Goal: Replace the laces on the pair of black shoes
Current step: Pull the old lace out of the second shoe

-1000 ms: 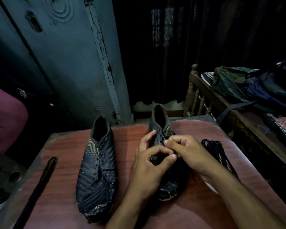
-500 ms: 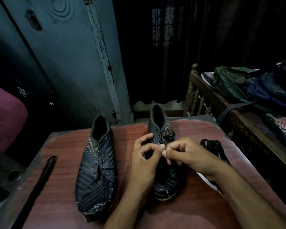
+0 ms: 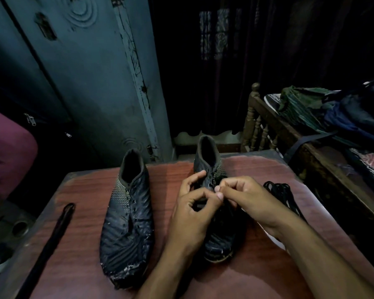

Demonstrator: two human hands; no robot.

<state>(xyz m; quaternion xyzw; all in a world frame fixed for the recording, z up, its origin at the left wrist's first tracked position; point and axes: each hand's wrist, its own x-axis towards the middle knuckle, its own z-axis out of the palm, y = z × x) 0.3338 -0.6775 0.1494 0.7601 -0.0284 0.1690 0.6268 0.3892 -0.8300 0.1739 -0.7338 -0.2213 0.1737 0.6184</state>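
Note:
Two worn black shoes stand on a reddish wooden table (image 3: pixel 257 277), toes toward me. The left shoe (image 3: pixel 127 223) has bare eyelets and stands untouched. Both hands work over the lace area of the right shoe (image 3: pixel 209 160). My left hand (image 3: pixel 192 212) curls over its middle, thumb and forefinger pinched at the eyelets. My right hand (image 3: pixel 244 197) meets it fingertip to fingertip, pinching what looks like a thin black lace end. A bundle of black laces (image 3: pixel 281 193) lies just right of my right hand.
A long dark strap or lace (image 3: pixel 50 240) lies along the table's left edge. A blue-grey metal cabinet (image 3: pixel 91 83) stands behind the table. A wooden bed rail (image 3: pixel 266 124) with piled clothes (image 3: pixel 337 108) is to the right. A maroon cushion (image 3: pixel 7 152) sits far left.
Both hands have shifted a little up the right shoe toward its opening, and the fingertips have come together in a tighter pinch at the eyelets. The left shoe has not moved.

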